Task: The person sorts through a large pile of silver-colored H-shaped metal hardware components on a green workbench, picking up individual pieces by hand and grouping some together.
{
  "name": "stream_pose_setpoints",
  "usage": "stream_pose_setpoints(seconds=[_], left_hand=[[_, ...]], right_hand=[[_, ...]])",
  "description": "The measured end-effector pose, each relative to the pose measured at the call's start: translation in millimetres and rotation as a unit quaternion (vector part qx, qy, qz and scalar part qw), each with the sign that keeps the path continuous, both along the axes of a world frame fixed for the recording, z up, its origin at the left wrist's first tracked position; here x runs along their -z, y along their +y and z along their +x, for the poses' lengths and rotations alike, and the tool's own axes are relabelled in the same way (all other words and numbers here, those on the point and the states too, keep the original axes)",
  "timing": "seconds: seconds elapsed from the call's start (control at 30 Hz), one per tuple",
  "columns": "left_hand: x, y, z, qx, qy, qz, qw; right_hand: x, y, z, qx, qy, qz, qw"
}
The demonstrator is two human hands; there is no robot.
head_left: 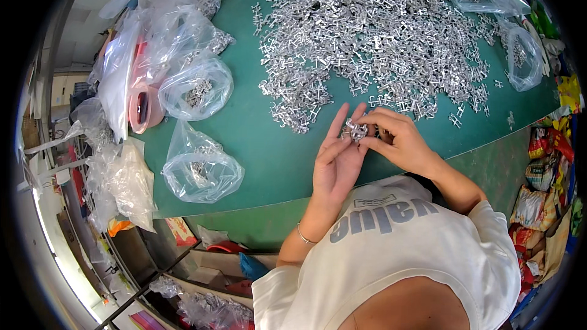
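Note:
Near the table's front edge, my two hands meet around a small cluster of silver metal parts [356,131]. My left hand [337,165] is turned palm up, its thumb and some fingers closed against the cluster while other fingers stretch out. From the right, my right hand [398,139] pinches the same parts between thumb and fingertips. Fingers partly hide how many pieces are held. Just beyond the hands spreads a large heap of similar small metal parts [373,36], with a few loose pieces at its margin.
Two open clear plastic bags [211,183] [205,95] holding metal parts stand on the green table [269,177] at left. Beside them are a pink container [147,113] and more plastic bags. Another clear bag [524,61] lies at the right edge. Colourful packages [541,171] are stacked beyond it.

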State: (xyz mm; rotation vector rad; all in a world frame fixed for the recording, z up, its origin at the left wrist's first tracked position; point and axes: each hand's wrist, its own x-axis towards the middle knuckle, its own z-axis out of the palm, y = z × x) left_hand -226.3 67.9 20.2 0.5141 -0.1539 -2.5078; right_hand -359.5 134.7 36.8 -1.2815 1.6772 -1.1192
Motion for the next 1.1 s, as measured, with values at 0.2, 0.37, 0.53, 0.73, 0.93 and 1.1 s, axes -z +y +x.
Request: stream_pose_setpoints(seconds=[0.2,0.37,0.53,0.73,0.93,1.1], left_hand=[[4,1,2,-0.013,0.028,0.031,0.999],[7,1,6,-0.017,0.049,0.04,0.998],[0,1,6,-0.026,0.062,0.063,0.996],[0,2,10,-0.023,0.067,0.062,0.996],[1,3,10,-0.017,0.097,0.077,0.992],[2,3,11,-0.003,0.085,0.051,0.995]], right_hand=[[24,4,5,0.062,-0.167,-0.056,0.982],[13,9,-5,0.016,-0.391,0.072,0.917],[13,11,-6,0.004,-0.45,0.066,0.891],[9,11,-4,-0.001,-0.473,0.073,0.878],[6,13,-4,0.009,-0.482,0.075,0.873],[2,14,-2,-0.008,-0.44,0.079,0.895]])
